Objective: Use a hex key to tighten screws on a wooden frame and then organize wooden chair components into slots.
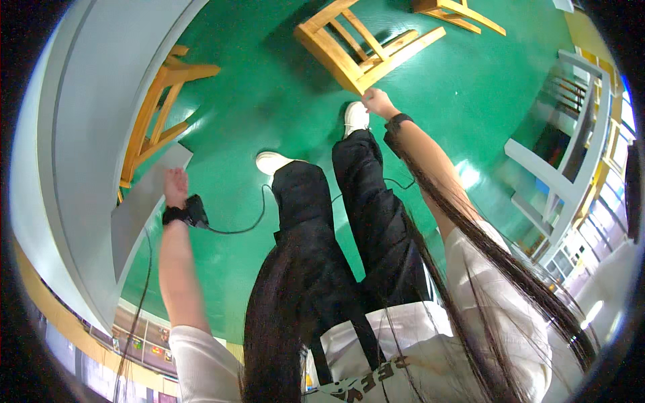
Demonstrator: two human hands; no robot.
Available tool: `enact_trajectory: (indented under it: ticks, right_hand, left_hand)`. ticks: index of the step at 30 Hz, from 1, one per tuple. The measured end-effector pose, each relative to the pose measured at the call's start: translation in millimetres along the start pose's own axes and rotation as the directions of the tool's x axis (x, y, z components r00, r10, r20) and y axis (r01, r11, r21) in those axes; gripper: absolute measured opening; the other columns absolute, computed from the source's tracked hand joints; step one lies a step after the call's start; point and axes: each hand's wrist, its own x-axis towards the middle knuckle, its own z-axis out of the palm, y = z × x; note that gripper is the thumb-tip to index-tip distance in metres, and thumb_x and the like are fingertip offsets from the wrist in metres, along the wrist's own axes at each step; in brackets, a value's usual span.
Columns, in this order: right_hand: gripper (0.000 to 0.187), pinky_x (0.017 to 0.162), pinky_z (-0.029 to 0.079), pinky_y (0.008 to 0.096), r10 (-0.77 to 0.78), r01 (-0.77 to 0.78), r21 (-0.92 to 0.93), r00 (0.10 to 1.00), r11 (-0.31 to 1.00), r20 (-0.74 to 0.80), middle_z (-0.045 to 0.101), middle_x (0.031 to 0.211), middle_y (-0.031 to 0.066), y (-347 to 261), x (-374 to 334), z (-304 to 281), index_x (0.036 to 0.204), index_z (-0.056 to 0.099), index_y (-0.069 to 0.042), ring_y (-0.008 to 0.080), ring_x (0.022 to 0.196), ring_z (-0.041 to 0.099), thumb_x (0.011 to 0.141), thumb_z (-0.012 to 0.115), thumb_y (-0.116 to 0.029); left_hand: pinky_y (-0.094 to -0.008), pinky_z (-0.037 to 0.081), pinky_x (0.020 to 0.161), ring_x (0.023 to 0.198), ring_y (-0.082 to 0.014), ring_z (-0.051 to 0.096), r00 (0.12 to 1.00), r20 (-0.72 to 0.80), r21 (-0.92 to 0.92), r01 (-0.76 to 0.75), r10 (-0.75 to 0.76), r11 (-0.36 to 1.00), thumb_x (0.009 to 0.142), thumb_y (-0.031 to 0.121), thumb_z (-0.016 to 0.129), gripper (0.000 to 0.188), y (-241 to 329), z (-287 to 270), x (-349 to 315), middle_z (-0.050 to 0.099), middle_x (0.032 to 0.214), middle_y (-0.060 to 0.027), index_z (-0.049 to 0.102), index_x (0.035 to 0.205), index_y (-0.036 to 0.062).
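The right hand (378, 103) is gripping the wooden chair (363, 47) at the top middle, while the left hand (176, 187) is hanging open near the grey table (144, 201).

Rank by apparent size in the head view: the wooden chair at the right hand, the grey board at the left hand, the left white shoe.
1. Wooden chair, touched by the right hand.
2. Grey board, beside the left hand; close to the chair in apparent size, and fisheye bending makes that order unsure.
3. Left white shoe, clearly smallest.

Glossy green floor (269, 101), grey table (74, 134), windows (605, 168) at rt.
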Motion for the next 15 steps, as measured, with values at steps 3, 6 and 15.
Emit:
enact_trajectory:
  ticks: [3,6,15]
  right_hand:
    - [0.013,0.049,0.047,0.0281,0.017,-0.017,-0.024,1.000,1.000,-0.006,0.056,0.060,0.0133,26,-18,-25,0.070,0.053,0.002,0.0184,0.047,0.057,0.066,0.050,-0.009]
    - [0.013,0.049,0.046,0.0289,0.066,-0.066,-0.031,0.998,0.997,0.017,0.055,0.058,0.0143,41,-34,-41,0.072,0.054,0.000,0.0198,0.046,0.056,0.066,0.050,-0.010]
    - [0.014,0.061,0.045,0.0349,-0.044,0.047,-0.038,0.997,0.998,0.058,0.056,0.070,0.0185,65,-71,-91,0.071,0.056,-0.002,0.0314,0.068,0.056,0.062,0.050,-0.012]
  left_hand:
    - [-0.0313,0.039,0.075,0.080,-0.0181,0.051,0.999,-0.006,0.079,0.044,-0.043,0.996,0.077,0.026,0.051,0.024,-34,44,-44,0.052,0.087,-0.0039,0.044,0.094,0.0089]
    - [-0.0304,0.040,0.071,0.080,-0.0169,0.051,0.999,0.035,0.396,-0.042,0.031,0.917,0.078,0.025,0.049,0.031,-52,103,-105,0.052,0.089,-0.0053,0.044,0.101,0.0056]
    - [-0.0216,0.041,0.059,0.065,-0.0102,0.051,0.913,0.324,0.779,-0.406,0.249,0.478,0.079,0.014,0.049,0.018,-56,205,-262,0.053,0.074,-0.0034,0.049,0.093,0.0021]
